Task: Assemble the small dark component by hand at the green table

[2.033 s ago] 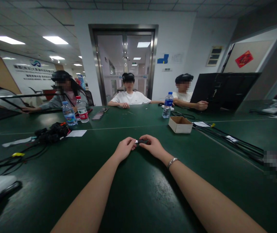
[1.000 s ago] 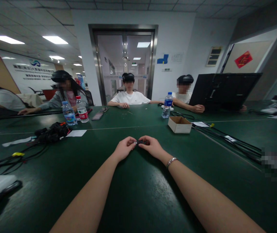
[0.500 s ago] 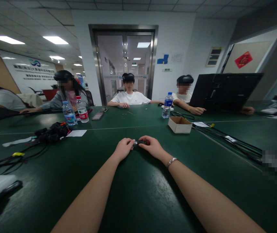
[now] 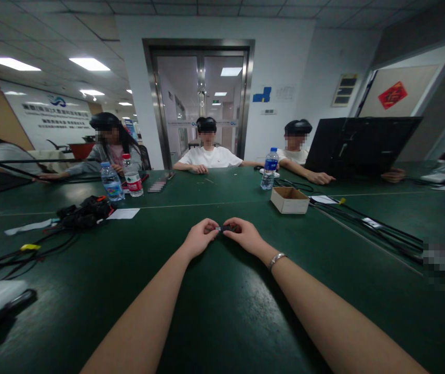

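Over the dark green table (image 4: pixel 214 306), both hands meet at a small dark object with a silvery end (image 4: pixel 225 228), too small to name surely. My right hand (image 4: pixel 247 236) grips its dark part between thumb and fingers. At its silvery left end, the thumb and fingertips of my left hand (image 4: pixel 199 238) are pinched together. Both hands are closed, and the fingers hide much of the object. A silver bracelet (image 4: pixel 276 259) circles my right wrist.
An open cardboard box (image 4: pixel 289 201) and a water bottle (image 4: pixel 269 169) stand beyond my right hand. Cables (image 4: pixel 374 228) run along the right. Two bottles, one blue-capped (image 4: pixel 112 183), and a black bundle (image 4: pixel 84 212) lie left. Several people sit around the table; a monitor (image 4: pixel 362 148) stands far right.
My left fingertips have shifted slightly right and cover more of the silvery end. My right hand has hardly moved. Across the table at right, a person's hand has moved slightly right.
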Available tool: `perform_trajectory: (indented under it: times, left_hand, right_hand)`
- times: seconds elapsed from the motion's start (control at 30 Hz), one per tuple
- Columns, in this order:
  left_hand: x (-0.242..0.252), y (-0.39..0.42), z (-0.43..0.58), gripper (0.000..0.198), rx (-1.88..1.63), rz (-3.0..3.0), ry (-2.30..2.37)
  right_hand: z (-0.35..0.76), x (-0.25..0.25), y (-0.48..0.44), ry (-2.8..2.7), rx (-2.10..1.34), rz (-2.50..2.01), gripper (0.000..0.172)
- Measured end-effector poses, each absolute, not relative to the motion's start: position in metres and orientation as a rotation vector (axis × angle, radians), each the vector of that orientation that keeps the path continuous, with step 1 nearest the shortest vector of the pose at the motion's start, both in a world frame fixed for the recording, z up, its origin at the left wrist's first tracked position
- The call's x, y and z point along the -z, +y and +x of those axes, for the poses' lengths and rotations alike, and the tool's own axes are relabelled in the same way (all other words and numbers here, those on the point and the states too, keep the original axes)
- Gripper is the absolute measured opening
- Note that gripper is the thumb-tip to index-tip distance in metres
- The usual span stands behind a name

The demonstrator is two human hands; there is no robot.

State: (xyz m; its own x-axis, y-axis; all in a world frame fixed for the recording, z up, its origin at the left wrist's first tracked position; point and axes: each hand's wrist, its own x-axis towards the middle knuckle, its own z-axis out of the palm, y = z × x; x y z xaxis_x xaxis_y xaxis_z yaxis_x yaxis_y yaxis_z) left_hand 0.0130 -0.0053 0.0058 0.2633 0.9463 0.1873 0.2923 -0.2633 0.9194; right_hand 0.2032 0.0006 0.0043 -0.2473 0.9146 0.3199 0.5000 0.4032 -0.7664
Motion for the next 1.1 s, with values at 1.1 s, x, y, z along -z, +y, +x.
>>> perform_trajectory:
  times: [1.1]
  left_hand:
    - [-0.0060,-0.0042,0.0153,0.044,-0.988,1.749,1.262]
  right_hand:
    - [0.1999,-0.0076,-0.0046,-1.888,-0.670,-1.155,0.027]
